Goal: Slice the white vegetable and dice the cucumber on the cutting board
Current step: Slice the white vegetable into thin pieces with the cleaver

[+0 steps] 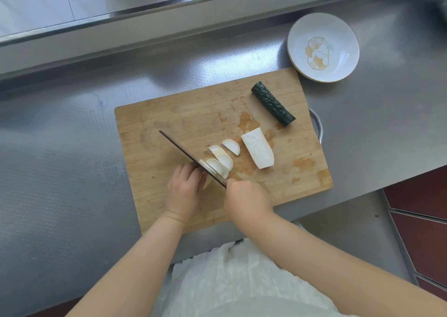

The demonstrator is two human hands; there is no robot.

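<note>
A wooden cutting board (pixel 169 121) lies on the steel counter. My right hand (pixel 246 199) grips the handle of a knife (pixel 183 153), whose blade stands edge-down across a white vegetable piece. My left hand (pixel 182 191) holds that piece (pixel 207 182) with curled fingers, just left of the blade. Several half-moon white slices (pixel 223 158) lie fanned to the right of the blade. A larger uncut white half (pixel 258 151) rests flat side up further right. A dark green cucumber piece (pixel 272 103) lies at the board's far right corner, untouched.
A white plate (pixel 338 26) with a gold pattern sits on the steel counter (pixel 60 159) beyond the board's right corner. A raised steel ledge (pixel 145 26) runs along the back. The counter's front edge drops off at right toward dark red flooring (pixel 423 196).
</note>
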